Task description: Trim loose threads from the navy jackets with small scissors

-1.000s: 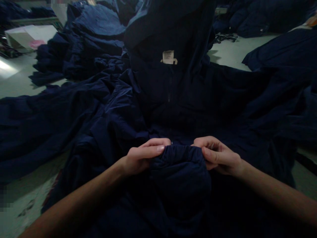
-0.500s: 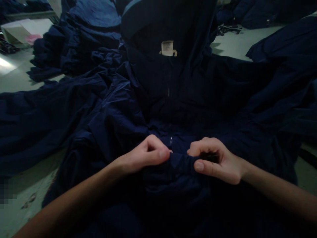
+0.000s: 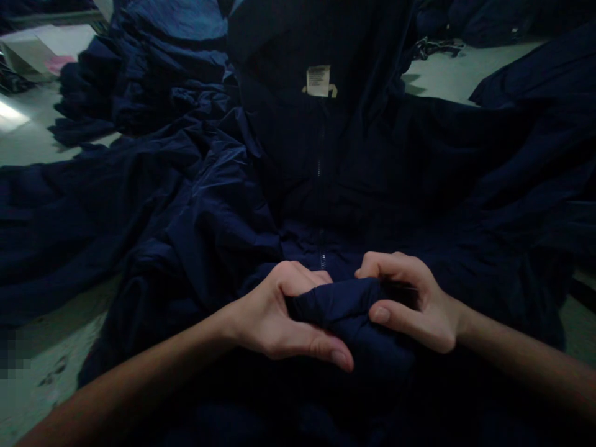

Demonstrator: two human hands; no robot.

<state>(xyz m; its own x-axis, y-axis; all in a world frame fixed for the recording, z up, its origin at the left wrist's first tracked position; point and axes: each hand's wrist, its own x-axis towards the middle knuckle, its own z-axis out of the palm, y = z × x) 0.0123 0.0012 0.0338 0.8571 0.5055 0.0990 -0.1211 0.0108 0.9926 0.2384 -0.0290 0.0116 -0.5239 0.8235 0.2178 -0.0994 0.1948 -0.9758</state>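
A dark navy hooded jacket (image 3: 298, 205) lies spread in front of me, with a zipper (image 3: 322, 257) down its middle and a white label (image 3: 318, 81) inside the neck. My left hand (image 3: 291, 316) has a folded edge of the jacket in the crook between thumb and fingers. Its thumb stretches over the near side of the cloth, while its fingertips are partly hidden behind. On the same edge, a little to the right, my right hand (image 3: 414, 301) pinches the cloth between thumb and curled fingers.
More navy garments (image 3: 135, 74) are heaped at the back left. Papers with a pink piece (image 3: 51, 49) lie on the pale table (image 3: 21, 146) at the far left. A dark tangled bundle (image 3: 435, 48) rests at the back right, near more dark cloth.
My left hand has gone from a closed pinch to a wider grip, its thumb reaching right over the cloth. The folded edge has risen slightly. My right hand keeps its pinch almost in place.
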